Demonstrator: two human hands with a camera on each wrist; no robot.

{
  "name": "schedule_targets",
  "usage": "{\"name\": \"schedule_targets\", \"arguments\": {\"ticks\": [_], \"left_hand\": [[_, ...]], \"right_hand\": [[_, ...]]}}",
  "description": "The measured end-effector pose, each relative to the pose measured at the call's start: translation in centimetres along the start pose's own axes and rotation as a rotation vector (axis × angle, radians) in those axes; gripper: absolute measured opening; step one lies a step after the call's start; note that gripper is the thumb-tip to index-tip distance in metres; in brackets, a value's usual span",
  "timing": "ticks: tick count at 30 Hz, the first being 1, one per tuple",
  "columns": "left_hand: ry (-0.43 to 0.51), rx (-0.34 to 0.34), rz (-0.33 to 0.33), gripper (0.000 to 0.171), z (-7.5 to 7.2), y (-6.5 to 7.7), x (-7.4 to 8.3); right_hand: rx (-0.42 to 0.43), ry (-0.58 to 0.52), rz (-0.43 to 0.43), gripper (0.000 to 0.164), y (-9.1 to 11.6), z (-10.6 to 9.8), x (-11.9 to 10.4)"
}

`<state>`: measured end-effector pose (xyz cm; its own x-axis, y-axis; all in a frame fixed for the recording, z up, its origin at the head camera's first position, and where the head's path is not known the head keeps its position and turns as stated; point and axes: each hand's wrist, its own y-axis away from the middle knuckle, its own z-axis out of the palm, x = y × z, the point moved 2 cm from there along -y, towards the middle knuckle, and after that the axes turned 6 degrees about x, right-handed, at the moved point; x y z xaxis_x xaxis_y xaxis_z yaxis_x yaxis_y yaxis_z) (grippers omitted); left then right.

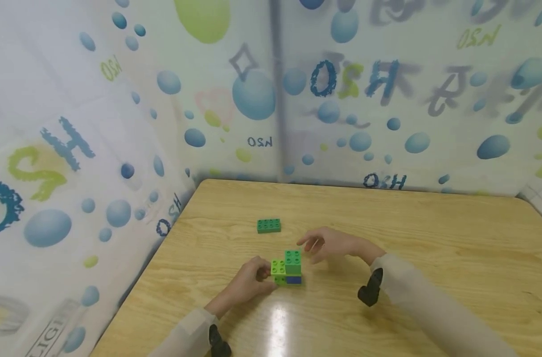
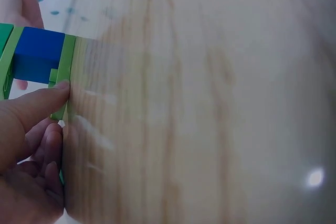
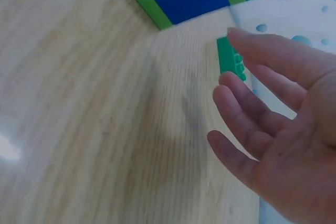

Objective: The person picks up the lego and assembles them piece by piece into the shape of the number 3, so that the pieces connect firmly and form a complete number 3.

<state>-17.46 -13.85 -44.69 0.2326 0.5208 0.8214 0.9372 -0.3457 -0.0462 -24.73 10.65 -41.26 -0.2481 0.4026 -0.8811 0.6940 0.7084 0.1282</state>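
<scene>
Stack of plastic toy bricks in greens and blue (image 1: 289, 270), one in all, upright on the light wood-grained table (image 1: 431, 258). Counted within it, four visible pieces: at the bottom a flat lime-green piece (image 1: 280, 280), on its right half a blue block (image 1: 294, 280), above that a second flat lime-green piece (image 1: 277, 268) jutting out to the left, and on its right end a bright green studded block (image 1: 293, 262). Farther back, well apart, one loose dark green rectangular brick with eight studs (image 1: 269, 226). Of bare hands, two. With the left hand (image 1: 248, 282), pinching the left end of the stack, thumb against the bottom lime-green piece and fingers curled on the far side; exact fingertip contact there hard to tell, being partly hidden. With the right hand (image 1: 326, 244), fingers loosely spread and gently bent, just off the stack's right side and apart from it. Between the two hands, then, the stack, touching the left only.
</scene>
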Motion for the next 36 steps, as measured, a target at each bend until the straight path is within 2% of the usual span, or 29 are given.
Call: {"name": "schedule_targets", "arguments": {"ticks": [9,17,24,32,36], "left_hand": [[-0.005,0.004,0.014,0.034,0.0,-0.2,0.1],[-0.011,0.007,0.018,0.034,0.1,-0.5,-0.1],[0.002,-0.003,0.01,0.033,0.2,-0.5,-0.2],[-0.005,0.006,-0.022,0.031,0.1,-0.2,-0.3],[0.004,0.002,-0.03,0.031,0.0,-0.1,-0.2]], "right_hand": [[0.13,0.002,0.047,0.046,-3.6,-1.1,0.8],[0.214,0.096,0.053,0.047,-6.5,-1.0,0.0],[0.317,0.106,0.035,0.05,-7.9,-0.8,0.3],[0.349,0.071,0.022,0.052,-8.8,-0.1,1.1],[0.362,0.078,0.043,0.053,-9.3,0.1,1.3]]}}
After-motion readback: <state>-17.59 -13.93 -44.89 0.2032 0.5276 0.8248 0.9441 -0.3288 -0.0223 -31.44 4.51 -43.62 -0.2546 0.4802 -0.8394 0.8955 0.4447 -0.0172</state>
